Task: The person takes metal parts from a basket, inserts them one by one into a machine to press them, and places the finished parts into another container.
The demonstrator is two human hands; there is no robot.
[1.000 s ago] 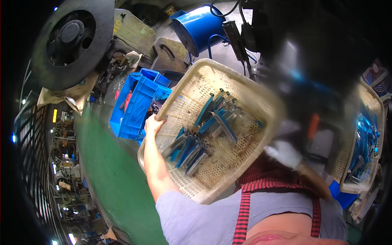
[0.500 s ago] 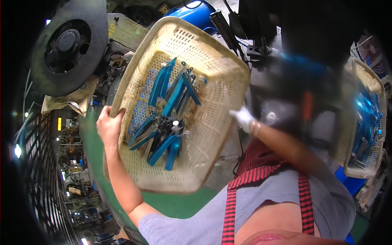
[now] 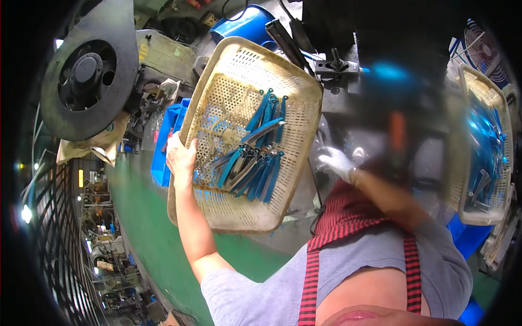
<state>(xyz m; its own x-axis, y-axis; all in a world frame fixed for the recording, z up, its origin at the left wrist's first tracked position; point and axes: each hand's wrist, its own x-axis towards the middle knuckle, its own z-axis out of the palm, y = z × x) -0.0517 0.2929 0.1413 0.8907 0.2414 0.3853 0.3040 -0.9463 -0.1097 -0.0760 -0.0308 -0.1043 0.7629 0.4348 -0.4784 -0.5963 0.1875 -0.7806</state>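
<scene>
A worn cream plastic basket (image 3: 302, 117) with perforated walls stands tilted in front of me. My left hand (image 3: 182, 158), bare, is closed round its left rim. Inside, several narrow blue strip-like parts (image 3: 265, 178), some with a small hole at the end, lie in a loose pile toward the basket's right side. My right hand (image 3: 338, 163) wears a white glove and is apart from the basket's right wall. Its fingers and thumb are spread, with nothing between them.
At the right stands another cream basket (image 3: 463, 209) with blue parts (image 3: 485, 141). A dark machine (image 3: 375, 98), partly blurred, is right of my basket. A blue bin (image 3: 168, 144) shows behind the left rim. A large black wheel (image 3: 87, 76) stands far left, a blue drum (image 3: 243, 24) behind.
The basket has shifted a little, and the blue parts have slid to its right. My right hand has moved right, away from the basket's wall. More of the blue bin shows.
</scene>
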